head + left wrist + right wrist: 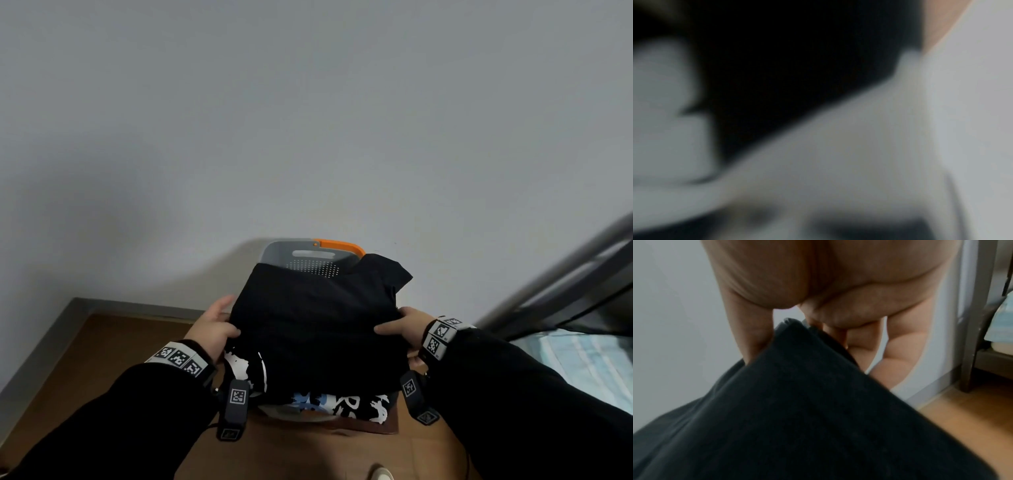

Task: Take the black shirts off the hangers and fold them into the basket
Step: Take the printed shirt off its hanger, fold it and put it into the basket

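A folded plain black cotton shirt (318, 318) is held flat between both hands, directly over a grey perforated plastic laundry basket with an orange handle (308, 251). The left hand (214, 329) grips the shirt's left edge, thumb pressed on top of the cloth and the other fingers hidden beneath it. The right hand (402, 329) grips the right edge; in the right wrist view its fingers (754, 331) are curled down and pinch a fold of the dark fabric against the thumb. The left wrist view is too blurred to show finger positions.

Under the held shirt, nearer the person than the fingers, a black shirt printed with white and blue graphics (342, 404) lies in the basket and spills over its near rim. The basket's far wall rises beyond the fingertips, against a pale grey wall (308, 120). The basket stands on a brown wooden floor (130, 349). To the right of the right hand, a grey metal bed frame (561, 274) carries light blue bedding (582, 356).
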A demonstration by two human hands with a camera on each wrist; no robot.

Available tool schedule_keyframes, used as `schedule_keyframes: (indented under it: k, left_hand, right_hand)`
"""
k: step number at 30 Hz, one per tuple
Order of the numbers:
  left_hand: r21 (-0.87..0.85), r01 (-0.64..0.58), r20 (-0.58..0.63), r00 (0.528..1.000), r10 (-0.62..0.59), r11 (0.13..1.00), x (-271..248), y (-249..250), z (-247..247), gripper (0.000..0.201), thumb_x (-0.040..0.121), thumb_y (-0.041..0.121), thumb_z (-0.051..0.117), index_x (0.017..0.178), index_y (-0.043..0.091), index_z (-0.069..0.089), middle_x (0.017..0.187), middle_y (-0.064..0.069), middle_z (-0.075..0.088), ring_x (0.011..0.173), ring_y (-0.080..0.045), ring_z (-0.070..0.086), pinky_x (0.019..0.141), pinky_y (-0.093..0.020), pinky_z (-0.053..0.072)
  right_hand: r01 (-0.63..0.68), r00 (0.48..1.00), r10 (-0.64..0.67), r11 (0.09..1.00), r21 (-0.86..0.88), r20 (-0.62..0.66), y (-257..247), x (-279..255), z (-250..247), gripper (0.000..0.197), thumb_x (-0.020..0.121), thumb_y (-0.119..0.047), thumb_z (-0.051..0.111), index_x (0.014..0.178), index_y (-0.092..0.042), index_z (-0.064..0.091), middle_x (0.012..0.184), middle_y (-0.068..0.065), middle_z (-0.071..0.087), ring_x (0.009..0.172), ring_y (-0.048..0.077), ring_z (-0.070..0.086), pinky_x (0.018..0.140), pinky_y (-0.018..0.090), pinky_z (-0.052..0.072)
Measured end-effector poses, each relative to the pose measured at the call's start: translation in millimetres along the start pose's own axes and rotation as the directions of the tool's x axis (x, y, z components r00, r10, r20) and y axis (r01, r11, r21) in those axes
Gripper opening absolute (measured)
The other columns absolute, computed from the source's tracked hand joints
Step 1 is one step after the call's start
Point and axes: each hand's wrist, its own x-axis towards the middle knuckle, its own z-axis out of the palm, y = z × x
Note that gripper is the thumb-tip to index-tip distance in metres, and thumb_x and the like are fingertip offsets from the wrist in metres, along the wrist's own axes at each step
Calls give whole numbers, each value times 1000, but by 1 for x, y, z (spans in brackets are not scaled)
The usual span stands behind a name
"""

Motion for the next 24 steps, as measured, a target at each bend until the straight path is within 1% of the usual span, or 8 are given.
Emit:
schedule_keyframes:
  k: [5,8,10,12,14,17,21,24]
  left_hand:
    - [309,-151,56,988,141,939,-18,22,21,57,82,-10,44,98,36,73,105,-16,73,92,-38,67,85,-48,57]
    - [314,-152,66,988,138,937,-25,39,41,39,87,3,50,93,29,78,100,-4,76,98,-29,69,98,-47,52]
    - [272,-170,100,984,148,947,-30,50,56,21,87,35,60,90,30,80,104,4,75,106,-17,67,106,-42,46]
    - [295,-166,157,980,124,941,-32,59,68,49,72,75,55,88,35,80,106,9,75,110,-11,64,108,-38,41]
    - [348,-177,206,972,109,921,-34,64,78,66,65,87,45,80,32,79,97,7,76,103,-12,67,101,-34,43]
    - [399,-216,226,965,132,891,-37,66,89,64,62,84,53,72,26,78,76,3,77,82,-14,72,85,-34,53]
    - [453,-251,193,964,181,855,-29,54,83,30,80,45,71,62,21,69,58,6,69,63,-11,64,72,-37,52]
    - [404,-194,172,976,134,894,-25,52,76,19,85,33,70,80,15,74,80,-6,77,82,-25,73,88,-46,56]
  right_hand:
    - [171,985,-171,985,20,-27,-12,-4,-5,39,60,-19,82,97,-6,74,96,20,76,91,38,72,95,51,55]
    - [313,949,-314,942,124,-10,-37,-22,8,39,59,-17,73,97,-6,71,95,23,73,83,32,70,93,50,55]
    - [408,911,-412,900,153,-3,-52,-33,24,33,67,-12,73,100,-9,70,95,20,74,83,28,70,88,44,56]
    - [472,877,-480,870,143,31,-63,-45,47,26,76,-6,71,102,-10,68,91,13,73,82,23,68,83,36,55]
    - [524,844,-531,846,93,71,-68,-51,72,27,73,-14,72,99,-12,66,87,9,70,78,21,65,77,36,54]
    - [553,813,-542,833,13,214,-67,-56,95,25,73,-10,65,97,-18,65,82,2,68,74,16,64,69,30,51]
    - [420,821,-421,903,91,386,-62,-57,82,30,81,-3,51,98,-21,67,91,-2,74,81,13,68,66,21,48]
    - [465,880,-457,885,-39,128,-51,-27,54,21,79,-10,58,85,-25,71,81,-4,75,71,11,66,70,30,52]
